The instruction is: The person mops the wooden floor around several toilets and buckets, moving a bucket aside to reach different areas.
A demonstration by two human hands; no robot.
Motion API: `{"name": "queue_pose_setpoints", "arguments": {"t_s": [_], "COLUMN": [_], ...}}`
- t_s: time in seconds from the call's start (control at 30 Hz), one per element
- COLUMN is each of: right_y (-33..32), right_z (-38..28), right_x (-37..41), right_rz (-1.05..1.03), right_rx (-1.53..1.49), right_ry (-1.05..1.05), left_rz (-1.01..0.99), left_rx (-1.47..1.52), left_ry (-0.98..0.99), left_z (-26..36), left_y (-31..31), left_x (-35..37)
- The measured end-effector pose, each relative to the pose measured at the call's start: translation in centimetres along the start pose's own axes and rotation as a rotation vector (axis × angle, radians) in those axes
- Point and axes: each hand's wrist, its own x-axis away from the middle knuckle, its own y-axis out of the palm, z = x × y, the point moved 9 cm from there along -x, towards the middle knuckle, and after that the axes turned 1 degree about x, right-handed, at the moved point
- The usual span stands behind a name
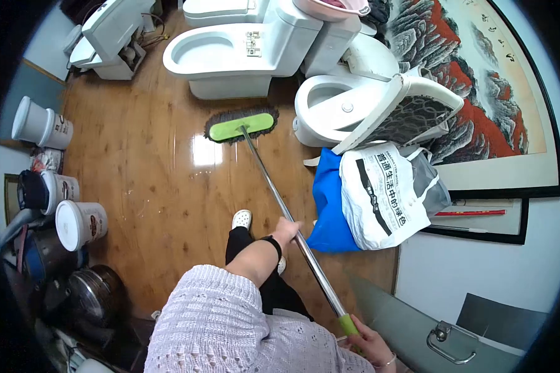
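A mop [269, 177] with a long metal pole slants across the view from lower right to upper middle. Its green head, edged with a dark grey fringe, lies on the wooden floor near the front of a white toilet [230, 53]. My left hand [286, 229], below a black wristband, is closed around the middle of the pole. Lower right, my right hand [368, 342] wraps the green grip at the pole's end; some of its fingers are hidden.
Right of the mop, a blue bag [326, 205] and a white printed bag [386, 193] lie by another toilet [320, 109] and a white chair [404, 102]. White buckets [81, 225] line the left side. A glass door [410, 323] with a metal handle stands lower right.
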Motion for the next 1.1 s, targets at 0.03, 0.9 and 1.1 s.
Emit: {"name": "queue_pose_setpoints", "arguments": {"t_s": [0.03,0.9,1.1], "right_y": [-1.2,5.9,17.6], "right_z": [1.3,-12.0,-19.5], "right_x": [1.6,-0.2,-8.2], "right_rz": [-0.036,-0.109,-0.341], "right_rx": [-0.087,0.645,0.466], "right_ry": [-0.042,-0.186,-0.244], "left_rz": [-0.042,0.218,0.078], "left_rx": [0.029,0.680,0.973], "left_ry": [-0.038,0.009,0.065], "left_z": [-0.9,0.1,7.0], "left_y": [1.5,-12.9,-17.3], "left_x": [2.8,5.3,9.2]}}
